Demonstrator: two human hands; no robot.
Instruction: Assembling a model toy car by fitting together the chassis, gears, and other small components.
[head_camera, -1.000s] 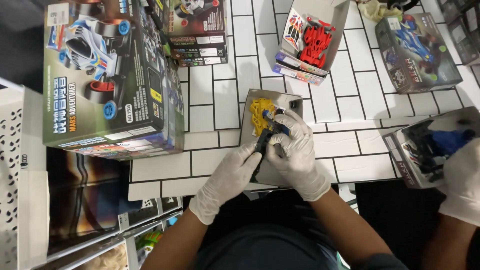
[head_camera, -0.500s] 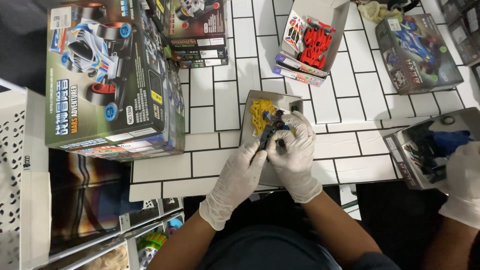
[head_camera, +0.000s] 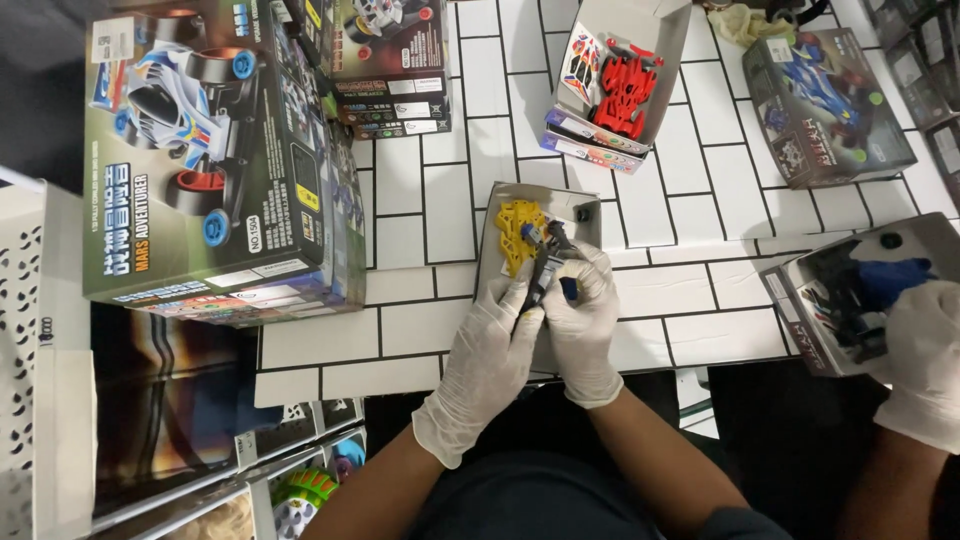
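Small dark toy-car part (head_camera: 545, 268) sits above open grey box (head_camera: 588, 215) on white tiled table (head_camera: 440, 200), gripped between both gloved hands. Left hand (head_camera: 490, 355) closed around lower end; right hand (head_camera: 582, 318) curled shut on it from right. Yellow plastic parts (head_camera: 521, 233) lie in box, just beside. Large toy-car box (head_camera: 215, 160) at left. Co-worker's gloved hand (head_camera: 925, 350) at right edge, on another open box (head_camera: 850, 295).

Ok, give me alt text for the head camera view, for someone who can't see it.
Two white-gloved hands, left hand and right hand, hold a small dark toy car chassis over an open grey box with a yellow plastic part, on a white tiled table among toy car boxes; another person's gloved hand works at right.
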